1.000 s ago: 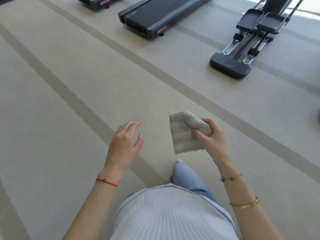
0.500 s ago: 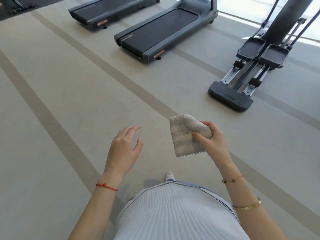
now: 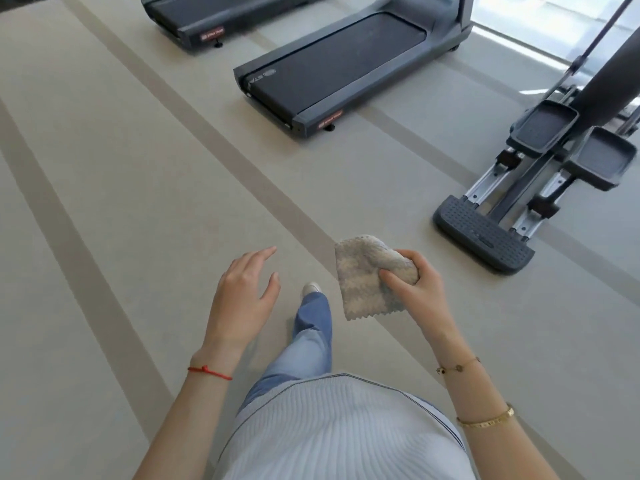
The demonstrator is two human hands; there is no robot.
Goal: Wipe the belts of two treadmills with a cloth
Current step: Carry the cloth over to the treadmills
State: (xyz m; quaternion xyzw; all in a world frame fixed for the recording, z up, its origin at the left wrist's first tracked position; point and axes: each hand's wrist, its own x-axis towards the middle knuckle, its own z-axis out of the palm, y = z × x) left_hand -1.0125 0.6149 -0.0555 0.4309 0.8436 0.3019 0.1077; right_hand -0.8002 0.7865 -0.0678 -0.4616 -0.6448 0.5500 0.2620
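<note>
A grey-and-white cloth (image 3: 363, 285) hangs in front of my body, and my right hand (image 3: 415, 289) grips its bunched upper corner. My left hand (image 3: 244, 292) floats beside it with relaxed fingers, holding nothing. Ahead on the floor stands a dark treadmill (image 3: 304, 123) with its black belt (image 3: 339, 60) facing me. A second treadmill (image 3: 194, 26) stands to its left at the top edge, only partly in view. Both hands are well short of the machines.
An elliptical trainer (image 3: 485, 233) with two pedals stands at the right, its ribbed base close to my right hand. The beige floor (image 3: 121, 168) has darker stripes running diagonally. My leg in blue jeans (image 3: 311, 327) steps forward between my hands.
The treadmills and the elliptical trainer have come closer and lower in the view as I walk forward. A leg has swung out in front. Both hands keep their pose.
</note>
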